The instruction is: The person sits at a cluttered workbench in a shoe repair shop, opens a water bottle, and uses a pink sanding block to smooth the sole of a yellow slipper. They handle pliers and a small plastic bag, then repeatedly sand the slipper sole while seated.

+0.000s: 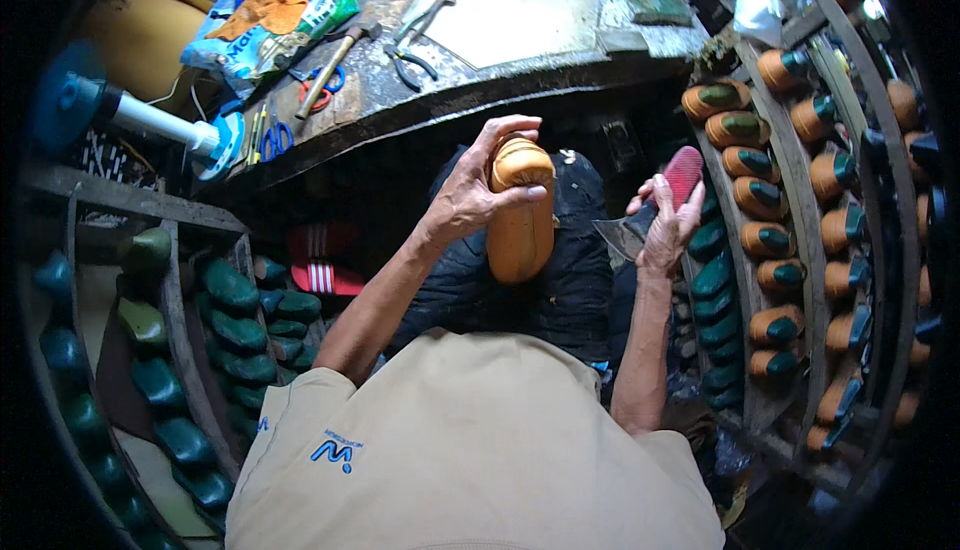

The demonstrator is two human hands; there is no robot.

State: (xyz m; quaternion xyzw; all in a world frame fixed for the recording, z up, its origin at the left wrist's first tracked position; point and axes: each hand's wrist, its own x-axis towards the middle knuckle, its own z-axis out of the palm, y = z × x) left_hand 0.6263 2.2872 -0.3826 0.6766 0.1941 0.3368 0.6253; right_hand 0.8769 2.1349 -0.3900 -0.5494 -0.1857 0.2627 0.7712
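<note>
My left hand grips a tan leather shoe upper stretched on a last, holding it above my lap. Its rounded toe points toward me, and the fingers and thumb wrap around the far end, where the leather is gathered. In my right hand is a knife with a red, textured handle. The handle sticks up past the fingers, while the dark blade points down and to the left. A gap separates the blade from the shoe. Dark trousers cover my legs beneath both hands.
Ahead, the workbench carries a hammer, pliers, pincers, scissors and a plastic bag. Racks of tan shoes on lasts stand right; green lasts fill the left rack. A red striped slipper lies left.
</note>
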